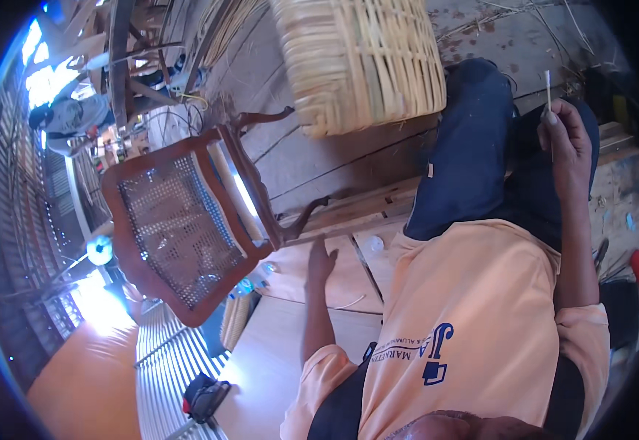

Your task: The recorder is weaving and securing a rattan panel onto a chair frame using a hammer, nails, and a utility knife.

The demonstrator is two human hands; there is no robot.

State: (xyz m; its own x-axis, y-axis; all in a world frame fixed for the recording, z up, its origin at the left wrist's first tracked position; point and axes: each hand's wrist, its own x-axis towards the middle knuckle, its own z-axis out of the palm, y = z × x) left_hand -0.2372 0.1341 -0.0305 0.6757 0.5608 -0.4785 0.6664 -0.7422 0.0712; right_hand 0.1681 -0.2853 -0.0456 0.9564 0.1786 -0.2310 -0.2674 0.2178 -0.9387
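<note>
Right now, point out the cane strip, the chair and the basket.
cane strip (pixel 548 82), head view, on its upper end above the fingers.
chair (pixel 176 227), head view, on the woven seat.
basket (pixel 363 62), head view, on its woven side.

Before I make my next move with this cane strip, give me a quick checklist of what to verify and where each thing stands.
1. Cane strip held: ok, pinched upright in the fingers of the right hand.
2. Left hand free: ok, it lies flat on the wooden bench, holding nothing.
3. Chair frame within reach: cannot tell; it tilts beside the bench edge, apart from both hands.
4. Chair's cane seat mesh in view: ok, unobstructed.
5. Woven basket out of the way: ok, it sits beyond the knees, apart from the chair.
6. Strip's full length: cannot tell, only the short end above the fingers shows.
</note>
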